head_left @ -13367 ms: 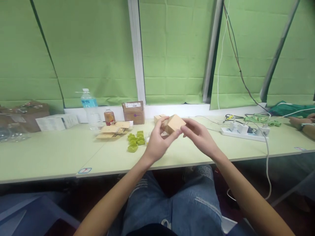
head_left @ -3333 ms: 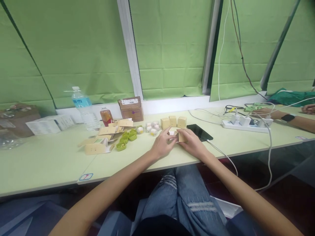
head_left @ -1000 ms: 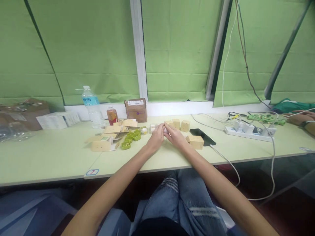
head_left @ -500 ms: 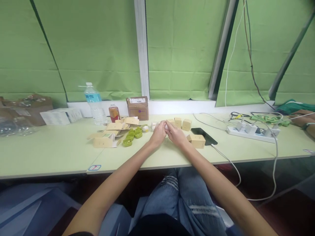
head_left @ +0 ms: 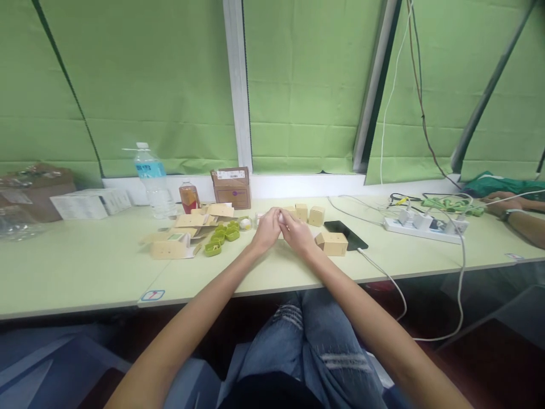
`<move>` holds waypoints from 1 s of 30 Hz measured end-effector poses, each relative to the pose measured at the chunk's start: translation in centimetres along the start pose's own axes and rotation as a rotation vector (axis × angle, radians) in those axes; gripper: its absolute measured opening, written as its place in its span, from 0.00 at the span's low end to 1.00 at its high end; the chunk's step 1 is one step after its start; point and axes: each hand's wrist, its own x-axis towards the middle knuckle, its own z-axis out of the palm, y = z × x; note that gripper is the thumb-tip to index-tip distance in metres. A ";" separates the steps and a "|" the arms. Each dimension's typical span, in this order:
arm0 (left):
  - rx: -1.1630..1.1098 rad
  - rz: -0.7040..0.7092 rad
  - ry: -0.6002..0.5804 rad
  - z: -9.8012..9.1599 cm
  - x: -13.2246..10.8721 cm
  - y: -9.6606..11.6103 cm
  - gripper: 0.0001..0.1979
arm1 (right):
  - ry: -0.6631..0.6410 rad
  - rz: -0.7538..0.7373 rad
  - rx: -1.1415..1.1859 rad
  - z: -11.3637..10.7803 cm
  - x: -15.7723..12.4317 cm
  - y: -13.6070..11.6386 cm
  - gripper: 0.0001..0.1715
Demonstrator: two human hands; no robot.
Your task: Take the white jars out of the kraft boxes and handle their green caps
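Over the table, my left hand (head_left: 268, 228) and my right hand (head_left: 298, 233) meet with fingers closed around a small white object (head_left: 281, 218). Most of that object is covered by the fingers, so its kind does not show. Just left of my hands sits a white egg-like piece with a yellow spot (head_left: 246, 224). Beside it are several green cup-shaped pieces (head_left: 213, 247) and a pile of opened cardboard boxes (head_left: 168, 249). To the right of my hands lies a small tan box (head_left: 334, 244), with more small boxes (head_left: 316, 216) behind.
A black tablet or phone (head_left: 351, 236) with a white cable lies at right, near a power strip (head_left: 423, 229). A water bottle (head_left: 154, 184), a drink bottle (head_left: 189, 197) and a brown carton (head_left: 232, 190) stand behind. Another person's arm (head_left: 522, 218) rests at far right.
The view has turned slightly to the right, so everything sits a little further left. My hands stay together on the small white object, the fingers shifting slightly.
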 end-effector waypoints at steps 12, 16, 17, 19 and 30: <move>-0.556 -0.282 0.026 -1.4 1.3 -1.9 0.20 | 0.186 -0.041 0.405 -0.8 -0.2 -0.7 0.19; -0.557 -0.341 0.206 -2.1 1.8 -3.4 0.19 | 0.122 -0.058 0.329 -1.2 -0.6 0.0 0.20; -0.561 -0.362 0.234 -2.4 1.8 -3.8 0.18 | 0.066 -0.062 0.290 -1.2 -0.7 0.1 0.20; -0.579 -0.402 0.262 -2.7 1.8 -4.2 0.17 | -0.055 -0.061 0.195 -1.1 -1.0 0.3 0.21; -0.742 -0.448 0.150 -2.1 0.7 -3.1 0.14 | 0.012 -0.048 0.035 -1.0 -1.0 -0.1 0.22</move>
